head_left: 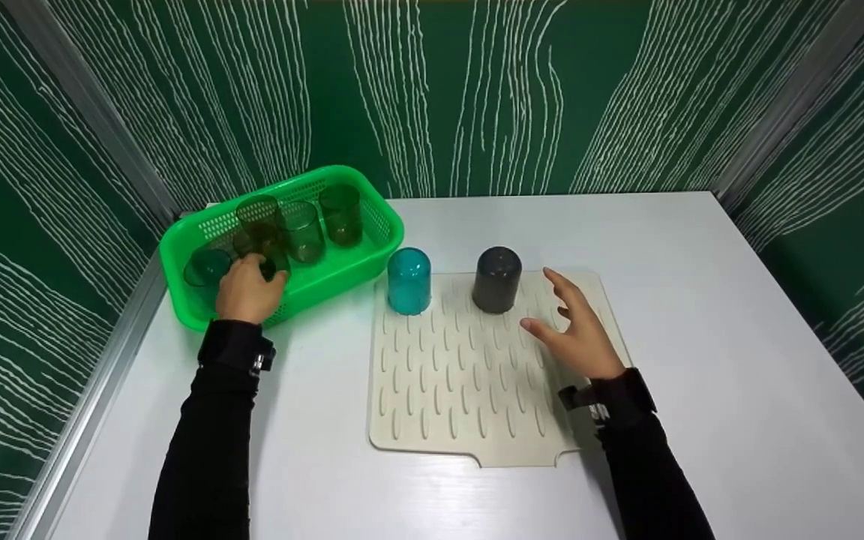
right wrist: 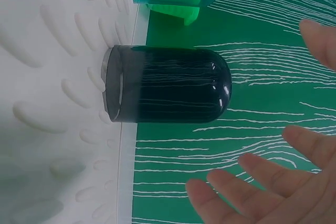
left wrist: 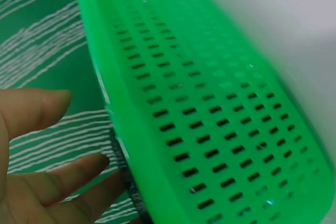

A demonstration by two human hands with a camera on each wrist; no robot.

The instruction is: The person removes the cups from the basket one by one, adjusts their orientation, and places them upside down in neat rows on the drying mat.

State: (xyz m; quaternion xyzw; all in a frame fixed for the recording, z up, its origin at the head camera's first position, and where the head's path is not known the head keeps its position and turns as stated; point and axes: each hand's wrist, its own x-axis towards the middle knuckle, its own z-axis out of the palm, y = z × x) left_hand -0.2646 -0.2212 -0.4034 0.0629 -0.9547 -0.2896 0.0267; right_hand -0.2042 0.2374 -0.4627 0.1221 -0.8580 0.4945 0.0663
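My left hand [head_left: 250, 291] reaches over the near rim of the green basket [head_left: 319, 289], beside an amber glass [head_left: 258, 214] and a dark teal glass [head_left: 209, 266]. In the left wrist view its thumb and fingers are spread apart, and no glass shows between them; the fingertips are partly hidden by the basket wall. My right hand [head_left: 578, 337] hovers over the ribbed cream mat [head_left: 447, 420], fingers spread and holding nothing. Left of it, a dark grey glass [head_left: 498, 279] stands upside down on the mat, apart from the fingers. A turquoise glass [head_left: 409, 281] also stands upside down there.
Inside the basket, a brownish clear glass [head_left: 304, 232] and a brown glass [head_left: 341, 216] stand at the right end. The white table [head_left: 717, 337] surrounds the mat. Green walls [head_left: 447, 97] with white lines close off the back and sides.
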